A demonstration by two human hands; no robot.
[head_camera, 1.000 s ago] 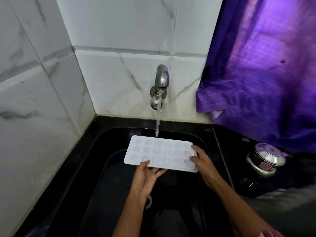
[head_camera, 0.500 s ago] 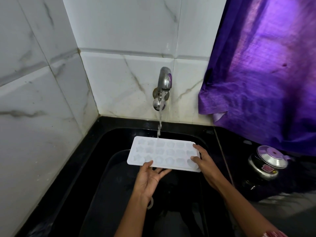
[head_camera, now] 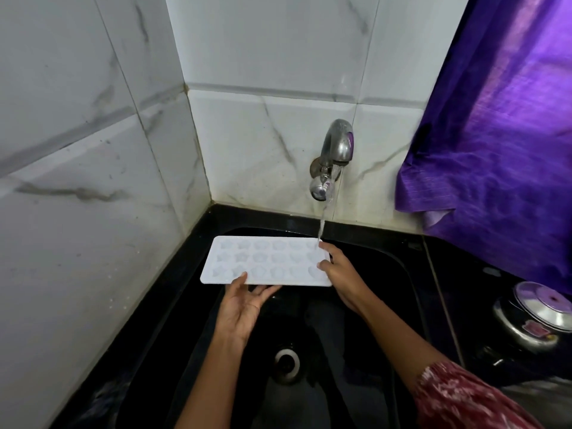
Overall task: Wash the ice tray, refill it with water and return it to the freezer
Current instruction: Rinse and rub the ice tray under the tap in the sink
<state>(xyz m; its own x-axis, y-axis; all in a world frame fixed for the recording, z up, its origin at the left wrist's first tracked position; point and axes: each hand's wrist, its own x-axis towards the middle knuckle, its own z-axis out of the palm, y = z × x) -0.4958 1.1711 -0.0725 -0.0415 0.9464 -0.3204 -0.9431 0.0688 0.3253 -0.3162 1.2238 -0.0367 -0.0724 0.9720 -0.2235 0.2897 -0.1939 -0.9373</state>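
A white ice tray (head_camera: pixel 266 261) with star and heart moulds is held level over the black sink (head_camera: pixel 383 267). My left hand (head_camera: pixel 244 305) holds its near edge, thumb on top and fingers underneath. My right hand (head_camera: pixel 339 274) grips the tray's right end with thumb and fingers. A steel tap (head_camera: pixel 335 150) on the tiled wall runs; its stream lands at the tray's far right corner, by my right fingers.
The sink drain (head_camera: pixel 287 362) lies below the tray. A purple curtain (head_camera: pixel 501 125) hangs at the right. A steel pressure cooker (head_camera: pixel 535 317) stands on the black counter at right. Marble-look tiled walls close in the left and back.
The tray has shifted left under the tap, so the stream now falls on its far right corner instead of near its left part. Both hands keep their hold.
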